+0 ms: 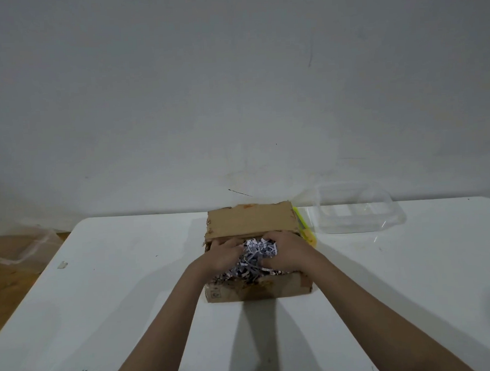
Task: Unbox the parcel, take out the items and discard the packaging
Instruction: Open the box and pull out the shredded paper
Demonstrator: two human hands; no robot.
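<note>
a white table (pixel 116 291) against a plain wall holds an open cardboard box (pixel 257 289). inside it, left hand (pixel 223 256) and right hand (pixel 284 252) curl fingers around a clump of shredded paper (pixel 256 255) between them, forearms stretched forward.

The room is looking dim and grey, with soft light seeming to come from above and a little behind the person, so that the forearms are casting broad, soft-edged shadows down the white surface (pixel 124 291) toward its near edge. The clear plastic tray (pixel 358 207) at the far right corner is catching faint highlights and is blending into the wall (pixel 233 86), while the shredded paper (pixel 256 255) is appearing slightly noisy and soft. The wide lens is bowing the surface's edges outward, and the picture's corners are darkening.
</note>
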